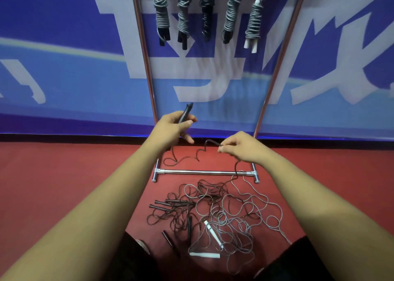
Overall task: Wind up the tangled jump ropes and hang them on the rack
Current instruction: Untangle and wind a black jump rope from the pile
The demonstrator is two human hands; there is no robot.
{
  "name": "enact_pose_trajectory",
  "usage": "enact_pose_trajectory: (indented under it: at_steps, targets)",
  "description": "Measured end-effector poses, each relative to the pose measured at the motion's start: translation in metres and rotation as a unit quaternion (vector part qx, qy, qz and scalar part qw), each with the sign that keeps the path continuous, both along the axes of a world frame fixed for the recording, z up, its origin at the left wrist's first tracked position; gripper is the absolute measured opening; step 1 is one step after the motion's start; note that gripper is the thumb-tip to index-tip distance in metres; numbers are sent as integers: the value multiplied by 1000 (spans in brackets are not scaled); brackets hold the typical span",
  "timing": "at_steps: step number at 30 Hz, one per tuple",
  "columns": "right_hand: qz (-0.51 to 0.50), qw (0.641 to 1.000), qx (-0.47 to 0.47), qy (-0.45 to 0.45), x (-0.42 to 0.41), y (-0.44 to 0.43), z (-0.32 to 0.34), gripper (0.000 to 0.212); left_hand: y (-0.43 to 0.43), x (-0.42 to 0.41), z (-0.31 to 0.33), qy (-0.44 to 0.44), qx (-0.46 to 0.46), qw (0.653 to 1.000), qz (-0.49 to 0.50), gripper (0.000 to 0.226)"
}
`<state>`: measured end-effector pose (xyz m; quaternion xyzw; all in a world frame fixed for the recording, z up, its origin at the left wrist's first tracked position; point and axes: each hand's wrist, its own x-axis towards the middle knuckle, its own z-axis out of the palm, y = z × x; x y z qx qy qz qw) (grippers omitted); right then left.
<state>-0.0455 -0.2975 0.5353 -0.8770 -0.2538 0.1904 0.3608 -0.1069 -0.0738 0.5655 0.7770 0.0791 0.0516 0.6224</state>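
Red smooth floor point(64, 174): bears one tangled heap of thin black and grey jump ropes point(232, 212), several black stick handles point(162, 204), two white plastic handles point(204, 255); chrome tubular rack base point(200, 172) just behind.

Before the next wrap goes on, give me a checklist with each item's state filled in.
1. Left hand grips the handle: ok.
2. Right hand pinches the cord: ok.
3. Cord taut between the hands: not ok, it sags in loops to the floor.
4. Cord free of the pile: cannot tell; below the right hand it crosses the rack's base bar and runs into the tangle.
5. Free spot on the rack: cannot tell; five bundles hang there, and the top rail is cut off.
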Motion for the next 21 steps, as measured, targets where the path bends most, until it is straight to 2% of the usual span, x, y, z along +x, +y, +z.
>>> enact_pose_trajectory:
  at_steps: [2, 4, 7, 9, 12, 14, 19, 21]
  targets:
    - [14, 1000, 13, -20, -1, 12, 13, 20, -9, -2, -6, 23, 15, 998, -59, 19]
    - [12, 998, 41, -34, -1, 19, 26, 19, -10, -3, -9, 41, 73, 991, -104, 15]
    - [12, 996, 83, -35, -1, 17, 39, 16, -10, -6, -5, 51, 166, 978, -118, 22]
    - [22, 995, 88, -32, -2, 13, 39, 16, -15, -7, 0, 41, 176, 977, -116, 24]
    - [30, 994, 106, -6, -1, 2, 21, 18, -19, 0, 4, 15, 54, 997, -46, 21]
    - [15, 996, 84, 4, 0, -9, 1, 19, -17, 3, 5, 5, -20, 1000, 10, 21]
    - [-13, 997, 38, 72, 1, -37, -46, 21, -10, -1, 6, -10, -79, 995, 66, 20]
    - [-11, 998, 1, 69, 3, -43, -60, 22, -4, 1, 4, -15, -109, 989, 96, 21]
